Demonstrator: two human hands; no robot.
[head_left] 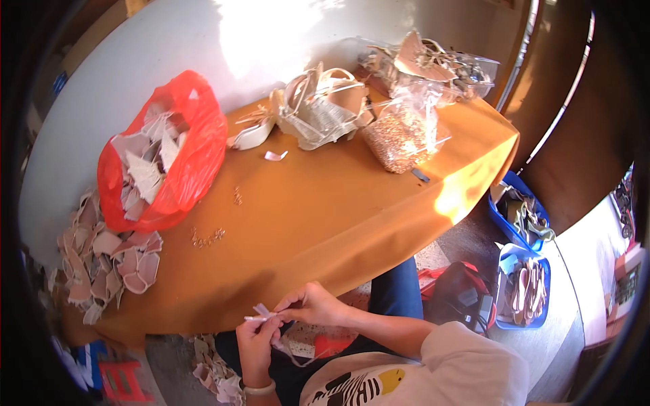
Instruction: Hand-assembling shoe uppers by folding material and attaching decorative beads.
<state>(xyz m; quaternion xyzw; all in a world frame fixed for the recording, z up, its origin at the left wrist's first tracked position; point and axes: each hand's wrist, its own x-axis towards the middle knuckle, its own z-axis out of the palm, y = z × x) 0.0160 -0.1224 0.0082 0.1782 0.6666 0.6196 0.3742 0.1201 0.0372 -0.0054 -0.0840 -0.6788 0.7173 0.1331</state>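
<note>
Both of my hands are close together over my lap, at the front edge of the cloth-covered table (291, 230). My left hand (256, 345) is closed in a pinch on a small pale strip (261, 314). On the same strip, the fingertips of my right hand (315, 306) are pressed together. A thin light tail of it (291, 357) hangs below my fingers. The strip's exact kind is too small to make out. On the tabletop ahead lie small piles of tiny gold-coloured metal pieces (206, 237).
A red plastic bag (210, 139) of pale cut pieces stands at the left, beside a heap of similar pieces (108, 264). Toward the back are bundled strips (318, 111), a clear bag of gold-coloured bits (399, 139) and a clear tray (484, 71). Blue baskets (547, 291) sit on the right.
</note>
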